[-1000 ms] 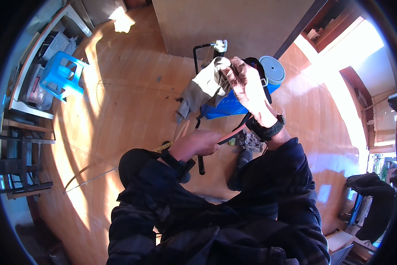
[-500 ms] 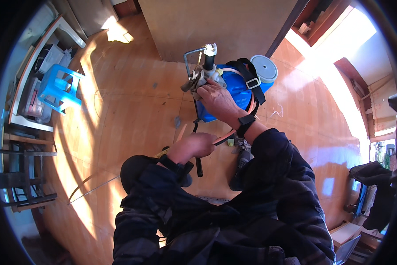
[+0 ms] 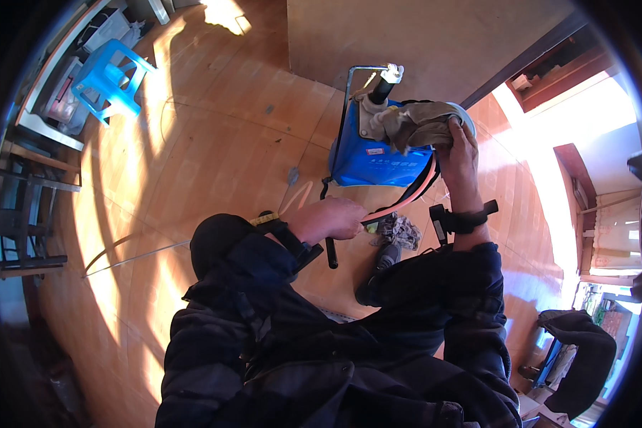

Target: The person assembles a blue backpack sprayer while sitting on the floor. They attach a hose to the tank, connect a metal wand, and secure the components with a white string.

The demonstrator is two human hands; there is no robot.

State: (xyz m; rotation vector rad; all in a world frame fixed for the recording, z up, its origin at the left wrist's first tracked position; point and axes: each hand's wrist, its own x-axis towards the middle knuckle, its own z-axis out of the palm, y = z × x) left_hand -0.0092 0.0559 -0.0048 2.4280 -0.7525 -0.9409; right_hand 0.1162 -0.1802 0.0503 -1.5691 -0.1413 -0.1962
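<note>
A blue backpack sprayer point(image 3: 385, 170) stands on the floor ahead of me, with a bent metal lever point(image 3: 348, 96) and a black upright cylinder point(image 3: 382, 90) on top. My right hand point(image 3: 461, 165) is closed on a grey-brown cloth point(image 3: 422, 125), which lies across the sprayer's top and hides most of its lid. Nearer to me, my left hand point(image 3: 329, 218) is closed round a pinkish-orange hose point(image 3: 413, 202) that curves down from the sprayer's right side. A black-gripped rod point(image 3: 332, 254) shows just below the left hand.
A crumpled patterned rag point(image 3: 401, 232) lies by my shoe point(image 3: 387, 258). A large brown panel point(image 3: 421, 43) stands behind the sprayer. At the left are a blue plastic stool point(image 3: 112, 80), a white-edged shelf point(image 3: 53, 130) and dark wooden chairs point(image 3: 32, 207). Dark clothing point(image 3: 581, 349) hangs at the right.
My right hand has moved right across the sprayer's top with the cloth, which is now spread out more. My left hand stays on the hose. The view has shifted.
</note>
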